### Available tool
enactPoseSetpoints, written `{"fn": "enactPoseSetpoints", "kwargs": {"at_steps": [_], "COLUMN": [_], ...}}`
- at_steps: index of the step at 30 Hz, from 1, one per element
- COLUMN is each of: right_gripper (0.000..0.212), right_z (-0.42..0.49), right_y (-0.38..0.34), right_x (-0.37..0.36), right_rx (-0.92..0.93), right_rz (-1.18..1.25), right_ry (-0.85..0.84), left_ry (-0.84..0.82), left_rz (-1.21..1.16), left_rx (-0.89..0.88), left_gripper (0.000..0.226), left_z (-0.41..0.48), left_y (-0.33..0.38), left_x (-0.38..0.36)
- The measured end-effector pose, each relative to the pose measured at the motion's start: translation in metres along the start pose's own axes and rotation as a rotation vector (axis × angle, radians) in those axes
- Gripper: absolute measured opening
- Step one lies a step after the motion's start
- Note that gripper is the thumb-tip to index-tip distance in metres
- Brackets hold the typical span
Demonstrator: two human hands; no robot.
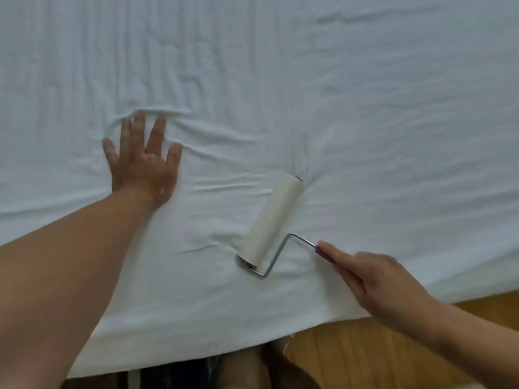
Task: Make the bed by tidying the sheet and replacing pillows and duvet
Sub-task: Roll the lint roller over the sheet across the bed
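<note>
A white sheet (309, 80) covers the bed and fills most of the head view, with creases around its middle. My left hand (143, 158) lies flat on the sheet at the left, fingers spread and straight, pressing the cloth. My right hand (376, 284) grips the dark red handle of a lint roller (272, 220) at the lower right. The roller's white drum rests on the sheet between my two hands, and its wire frame runs back to the handle. No pillows or duvet are in view.
The sheet's near edge (196, 357) hangs over the side of the bed at the bottom. Wooden floor (379, 352) shows at the lower right. My legs and dark clothing (224, 372) stand against the bed's edge.
</note>
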State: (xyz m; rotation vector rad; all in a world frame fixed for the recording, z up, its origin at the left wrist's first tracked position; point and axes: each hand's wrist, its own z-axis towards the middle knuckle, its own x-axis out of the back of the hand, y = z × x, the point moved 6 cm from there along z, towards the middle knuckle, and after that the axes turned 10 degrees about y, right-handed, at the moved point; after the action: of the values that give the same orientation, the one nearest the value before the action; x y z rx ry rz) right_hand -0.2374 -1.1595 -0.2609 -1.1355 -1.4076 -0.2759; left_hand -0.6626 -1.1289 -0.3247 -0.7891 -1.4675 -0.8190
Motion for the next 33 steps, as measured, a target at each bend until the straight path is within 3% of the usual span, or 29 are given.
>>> {"fn": "enactPoseSetpoints", "kwargs": {"at_steps": [3,9,17,20,24,27,29,33], "right_gripper": [0.047,0.043,0.044,0.044,0.035,0.029,0.03,0.039], "right_z": [-0.027,0.1,-0.012,0.06,0.22,0.309,0.317,0.246], "right_y": [-0.005,-0.07,-0.086,-0.102,-0.106,-0.109,-0.111,-0.117], "right_x": [0.007,-0.023,-0.039,-0.032,-0.008,0.02,0.016,0.005], "right_rx": [-0.18,-0.191,-0.404,-0.476,-0.601,-0.542,-0.531,-0.654], "right_rz": [0.061,0.176,0.227,0.247,0.469,0.437,0.419,0.389], "right_ry": [-0.007,0.228,0.36,0.366,0.325,0.328,0.298,0.229], "left_ry": [-0.005,-0.046,-0.057,-0.06,-0.044,-0.045,-0.032,-0.02], "left_rz": [0.019,0.017,0.005,0.014,0.012,-0.001,0.0,-0.012], "left_rx": [-0.002,-0.048,-0.106,-0.12,-0.155,-0.159,-0.152,-0.143], "left_gripper": [0.068,0.065,0.066,0.065,0.061,0.058,0.057,0.06], "left_z": [0.012,0.055,0.11,0.12,0.145,0.166,0.179,0.207], "left_y": [0.005,0.013,-0.002,0.001,-0.004,-0.004,-0.004,-0.004], "left_x": [-0.002,0.003,0.007,0.004,0.006,0.006,0.007,0.006]}}
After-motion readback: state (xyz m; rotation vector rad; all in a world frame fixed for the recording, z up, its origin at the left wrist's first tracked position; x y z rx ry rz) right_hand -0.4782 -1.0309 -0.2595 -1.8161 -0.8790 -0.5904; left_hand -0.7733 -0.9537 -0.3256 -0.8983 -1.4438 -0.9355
